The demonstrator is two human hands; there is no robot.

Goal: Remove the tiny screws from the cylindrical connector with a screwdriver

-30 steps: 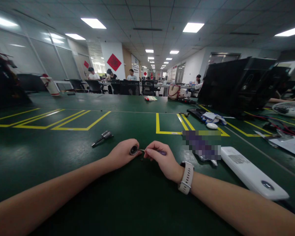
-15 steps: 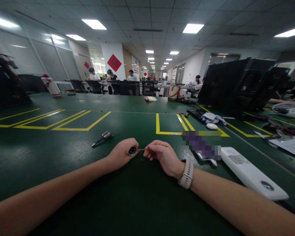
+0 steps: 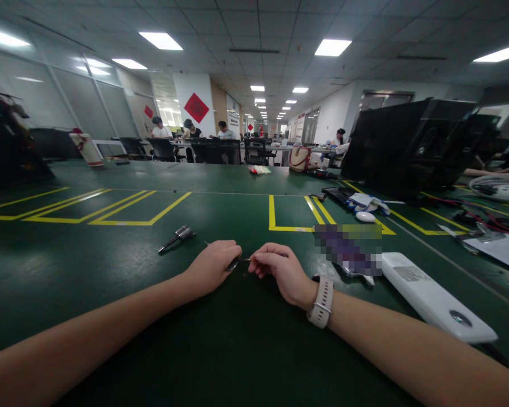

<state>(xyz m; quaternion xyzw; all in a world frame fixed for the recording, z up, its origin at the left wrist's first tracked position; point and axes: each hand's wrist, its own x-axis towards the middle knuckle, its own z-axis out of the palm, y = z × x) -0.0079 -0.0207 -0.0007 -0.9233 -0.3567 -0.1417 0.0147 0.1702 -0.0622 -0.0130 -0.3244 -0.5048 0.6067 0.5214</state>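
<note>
**Two hands meet over a round metal part and a slim tool**

Clock positions run from the gap between the hands, with 12 pointing away from the person. The green worktop [image 3: 152, 350] spreads under everything, marked with yellow tape [image 3: 123, 223]. At 2 o'clock, well apart from the hands, stands a black computer case [image 3: 407, 147]. A long white device [image 3: 432, 294] lies between 3 and 4 o'clock, an oval spot at its near end. A pixelated purple object [image 3: 343, 249] sits at 3 o'clock, between it and the right hand [image 3: 280, 267]. Far off at 1 o'clock is a beige handbag [image 3: 300, 158]; a white bottle [image 3: 87, 148] leans at 10. White-and-blue gloves [image 3: 367, 202] are bunched at 2 o'clock.

The left hand [image 3: 212, 265], at 9 o'clock, curls closed around a round metal part [image 3: 233, 264]; only its rim shows beside the thumb. The right hand, at 3 o'clock, wears a pale-strapped watch [image 3: 321, 303] and pinches a slim tool [image 3: 246, 259], mostly hidden by the fingers. Its thin tip points at the round part; whether they touch cannot be told. Between 9 and 10 o'clock rests a metal cylinder with a shaft [image 3: 177, 239]. A tiny ring-like piece [image 3: 245, 275] lies just below the gap, at 6 o'clock.
</note>
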